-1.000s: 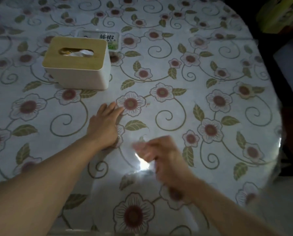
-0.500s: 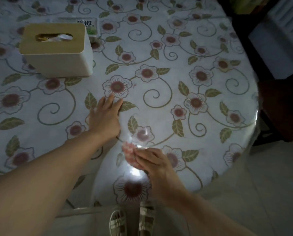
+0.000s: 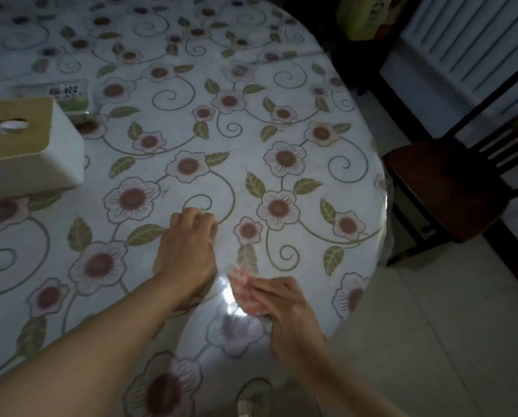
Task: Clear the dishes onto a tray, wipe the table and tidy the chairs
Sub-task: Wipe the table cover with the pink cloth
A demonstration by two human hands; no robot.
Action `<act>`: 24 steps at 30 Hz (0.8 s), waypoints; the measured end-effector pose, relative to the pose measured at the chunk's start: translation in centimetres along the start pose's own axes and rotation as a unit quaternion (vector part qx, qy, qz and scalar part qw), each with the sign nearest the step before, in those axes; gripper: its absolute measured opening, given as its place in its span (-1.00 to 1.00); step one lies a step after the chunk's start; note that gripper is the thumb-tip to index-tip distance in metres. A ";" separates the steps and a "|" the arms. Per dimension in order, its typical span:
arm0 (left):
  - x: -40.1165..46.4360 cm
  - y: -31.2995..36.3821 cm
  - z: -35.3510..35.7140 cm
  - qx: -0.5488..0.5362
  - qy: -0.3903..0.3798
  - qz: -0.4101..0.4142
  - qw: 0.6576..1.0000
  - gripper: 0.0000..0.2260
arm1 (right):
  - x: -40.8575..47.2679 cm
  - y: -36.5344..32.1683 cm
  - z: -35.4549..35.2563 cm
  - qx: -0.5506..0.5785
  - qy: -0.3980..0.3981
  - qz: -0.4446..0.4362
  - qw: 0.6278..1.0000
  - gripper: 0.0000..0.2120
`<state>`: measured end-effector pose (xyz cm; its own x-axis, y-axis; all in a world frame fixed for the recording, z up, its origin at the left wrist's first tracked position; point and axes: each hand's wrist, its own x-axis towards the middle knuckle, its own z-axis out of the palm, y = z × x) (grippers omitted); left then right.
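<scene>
A round table (image 3: pixel 312 94) carries a white tablecloth printed with flowers. My right hand (image 3: pixel 285 308) grips a small pink cloth (image 3: pixel 245 293) and holds it against the tabletop near the front edge, beside a bright glare spot. My left hand (image 3: pixel 188 245) rests on the table just left of it, fingers bent under with the knuckles up, holding nothing. No dishes or tray are in view.
A white tissue box (image 3: pixel 26 158) with a wooden lid stands at the left, a green-and-white packet (image 3: pixel 68 94) behind it. A dark wooden chair (image 3: pixel 450 188) stands off the table's right edge, before a white radiator (image 3: pixel 474 40). Pale tiled floor lies at the lower right.
The view has swung right and the chair has come into sight. My left hand's flat fingers have bent under. My right hand with the pink cloth has moved toward the table's front edge.
</scene>
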<state>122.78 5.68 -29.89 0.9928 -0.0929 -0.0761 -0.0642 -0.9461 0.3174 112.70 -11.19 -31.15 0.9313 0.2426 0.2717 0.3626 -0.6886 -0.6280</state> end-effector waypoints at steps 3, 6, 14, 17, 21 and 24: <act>2.2 0.9 -0.1 0.008 0.003 0.005 1.000 -0.73 | 2.6 3.1 -3.5 -0.035 0.071 0.051 0.996 -0.77; 5.2 1.4 0.0 0.031 -0.027 0.025 0.999 -0.58 | 8.0 8.0 -6.9 -0.037 0.124 0.175 0.976 -0.75; 11.2 1.6 0.8 0.054 -0.087 0.024 0.994 -0.45 | 14.7 11.3 -2.8 -0.024 0.142 0.286 0.947 -0.81; 10.8 1.4 0.7 0.074 -0.059 0.043 0.995 -0.47 | 13.0 6.1 1.9 -0.008 0.054 0.189 0.981 -0.51; 12.3 1.2 -0.1 0.035 -0.031 0.080 0.996 -0.57 | 14.1 6.4 0.4 0.015 0.051 0.210 0.976 -0.73; 14.9 1.9 -1.0 0.046 -0.030 0.098 0.994 -0.61 | 16.1 7.9 -2.8 0.087 0.080 0.261 0.958 -0.67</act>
<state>137.51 2.84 -29.51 0.9524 -0.2942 -0.0793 -0.2676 -0.9321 0.2443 130.45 -14.64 -29.70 0.9750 -0.2217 -0.0136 -0.1387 -0.5600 -0.8168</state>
